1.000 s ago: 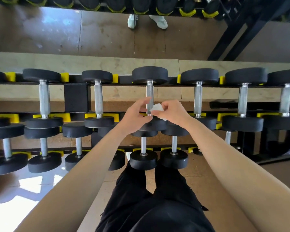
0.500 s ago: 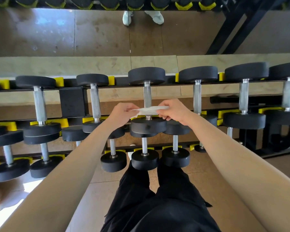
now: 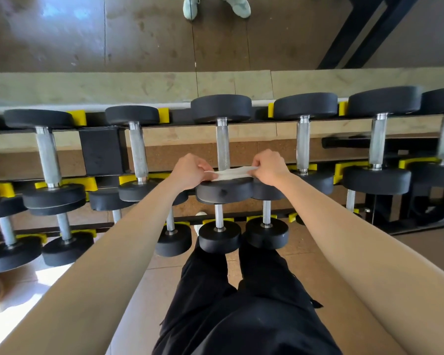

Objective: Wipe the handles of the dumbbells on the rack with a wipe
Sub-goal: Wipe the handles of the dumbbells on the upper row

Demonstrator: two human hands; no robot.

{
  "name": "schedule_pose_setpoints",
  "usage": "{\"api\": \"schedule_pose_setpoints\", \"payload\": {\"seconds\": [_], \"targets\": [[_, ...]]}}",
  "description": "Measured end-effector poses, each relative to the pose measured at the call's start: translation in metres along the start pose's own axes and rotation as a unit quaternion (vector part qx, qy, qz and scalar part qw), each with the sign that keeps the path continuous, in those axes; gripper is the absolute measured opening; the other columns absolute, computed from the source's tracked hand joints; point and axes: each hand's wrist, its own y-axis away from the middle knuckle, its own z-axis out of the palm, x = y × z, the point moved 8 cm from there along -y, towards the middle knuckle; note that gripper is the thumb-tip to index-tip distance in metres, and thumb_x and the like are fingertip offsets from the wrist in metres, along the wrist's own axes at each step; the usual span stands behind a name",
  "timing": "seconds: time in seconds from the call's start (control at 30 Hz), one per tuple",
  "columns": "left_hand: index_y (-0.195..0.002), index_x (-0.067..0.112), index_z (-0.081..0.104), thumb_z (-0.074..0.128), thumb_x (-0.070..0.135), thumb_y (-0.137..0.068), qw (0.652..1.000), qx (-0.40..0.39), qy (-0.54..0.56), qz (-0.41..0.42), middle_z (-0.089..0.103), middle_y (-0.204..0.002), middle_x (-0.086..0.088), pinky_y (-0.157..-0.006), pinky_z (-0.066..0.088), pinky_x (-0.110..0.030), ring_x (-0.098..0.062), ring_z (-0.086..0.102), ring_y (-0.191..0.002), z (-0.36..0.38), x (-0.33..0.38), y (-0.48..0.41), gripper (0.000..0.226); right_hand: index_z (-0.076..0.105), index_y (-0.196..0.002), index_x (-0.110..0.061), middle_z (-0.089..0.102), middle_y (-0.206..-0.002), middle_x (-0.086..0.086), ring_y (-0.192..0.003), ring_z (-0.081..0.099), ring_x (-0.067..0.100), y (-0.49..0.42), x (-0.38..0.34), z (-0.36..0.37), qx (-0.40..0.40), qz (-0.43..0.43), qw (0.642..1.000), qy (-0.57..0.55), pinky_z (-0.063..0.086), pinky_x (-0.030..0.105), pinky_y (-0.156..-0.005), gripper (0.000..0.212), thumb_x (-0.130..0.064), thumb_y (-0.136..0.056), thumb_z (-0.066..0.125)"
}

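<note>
Left hand (image 3: pixel 190 172) and right hand (image 3: pixel 268 167) each pinching one end of the taut wipe (image 3: pixel 231 173), handle (image 3: pixel 222 144) base hidden behind

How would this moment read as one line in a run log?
left hand: pinches wipe | right hand: pinches wipe | wipe: stretched across centre dumbbell handle, top row | contact: cannot tell

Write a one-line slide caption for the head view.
The left hand and right hand stretch a wipe across a dumbbell handle.
</note>
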Motion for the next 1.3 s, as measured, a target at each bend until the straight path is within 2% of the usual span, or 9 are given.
{"api": "schedule_pose_setpoints", "payload": {"seconds": [0.13,0.2,0.4,0.6,0.7,0.77,1.0,1.13,1.3], "targets": [[-0.107,0.011,0.075,0.072,0.029,-0.092,0.993,0.065,-0.077,-0.055,0.072,-0.101,-0.003,-0.073,0.055,-0.03,-0.018,0.065,-0.082,-0.017,-0.026,-0.009,0.023,0.069,-0.086,-0.018,0.067,-0.087,0.001,-0.081,0.063,0.014,0.001,-0.035,0.012,-0.067,-0.069,0.995,-0.016,0.046,0.023,-0.071,0.012,-0.029,-0.09,0.072],[-0.108,0.009,0.075,0.068,0.029,-0.095,0.988,0.099,-0.088,-0.075,0.074,-0.099,-0.008,-0.067,0.049,-0.028,-0.018,0.062,-0.077,-0.024,-0.036,-0.008,0.025,0.071,-0.087,-0.016,0.066,-0.086,0.001,-0.079,0.061,0.013,0.004,-0.05,0.016,-0.095,-0.098,0.99,-0.036,0.044,0.022,-0.069,0.013,-0.028,-0.091,0.072],[-0.11,0.014,0.074,0.07,0.035,-0.094,0.998,0.028,-0.054,0.015,0.07,-0.105,-0.002,-0.077,0.049,-0.03,-0.017,0.063,-0.092,-0.01,-0.007,-0.003,0.027,0.074,-0.093,-0.013,0.068,-0.089,0.0,-0.084,0.06,0.016,-0.006,0.003,0.0,-0.066,-0.014,0.987,-0.144,0.042,0.023,-0.069,0.017,-0.03,-0.09,0.071],[-0.111,0.013,0.071,0.063,0.036,-0.098,0.986,0.157,-0.019,-0.052,0.071,-0.102,-0.006,-0.068,0.043,-0.026,-0.014,0.058,-0.08,-0.039,-0.022,-0.006,0.028,0.074,-0.09,-0.009,0.067,-0.079,0.001,-0.071,0.056,0.01,0.0,-0.032,0.007,-0.095,-0.055,0.973,-0.204,0.04,0.023,-0.071,0.022,-0.028,-0.096,0.064],[-0.104,0.015,0.069,0.063,0.037,-0.098,0.991,0.131,0.0,-0.01,0.069,-0.094,-0.002,-0.059,0.039,-0.021,-0.009,0.058,-0.072,-0.032,-0.004,-0.008,0.023,0.071,-0.09,-0.012,0.068,-0.086,0.002,-0.08,0.061,0.012,-0.01,-0.015,-0.008,-0.031,-0.002,0.973,-0.23,0.047,0.028,-0.077,0.022,-0.028,-0.099,0.059],[-0.099,0.017,0.067,0.063,0.038,-0.098,0.993,0.114,-0.003,0.018,0.068,-0.092,0.0,-0.063,0.043,-0.023,-0.013,0.061,-0.076,-0.027,0.009,-0.01,0.021,0.07,-0.097,-0.012,0.069,-0.096,0.008,-0.09,0.066,0.021,-0.015,0.003,-0.018,0.022,0.058,0.961,-0.27,0.057,0.037,-0.08,0.022,-0.028,-0.101,0.055],[-0.109,0.013,0.072,0.063,0.036,-0.098,0.977,0.197,0.076,-0.042,0.066,-0.092,0.003,-0.061,0.04,-0.017,-0.006,0.056,-0.074,-0.042,0.0,-0.013,0.028,0.061,-0.121,-0.008,0.072,-0.102,0.018,-0.074,0.074,0.024,-0.011,-0.025,0.003,0.037,0.196,0.811,-0.55,0.061,0.029,-0.058,0.021,-0.017,-0.103,0.052],[-0.104,0.015,0.073,0.065,0.033,-0.097,0.982,0.169,0.086,0.016,0.066,-0.09,0.005,-0.066,0.042,-0.018,-0.003,0.057,-0.078,-0.03,0.027,-0.013,0.021,0.042,-0.141,0.002,0.054,-0.137,0.026,-0.075,0.064,0.021,-0.019,-0.006,-0.005,0.061,0.217,0.701,-0.676,0.06,0.027,-0.061,0.04,-0.003,-0.101,0.048],[-0.1,0.018,0.074,0.07,0.035,-0.093,0.948,0.244,0.192,-0.073,0.072,-0.087,0.001,-0.08,0.059,-0.035,-0.017,0.068,-0.082,-0.054,0.0,-0.019,0.019,0.037,-0.144,0.004,0.048,-0.141,0.029,-0.083,0.064,0.024,-0.025,-0.033,-0.012,0.053,0.164,0.654,-0.736,0.062,0.032,-0.073,0.046,0.002,-0.1,0.048]]}}
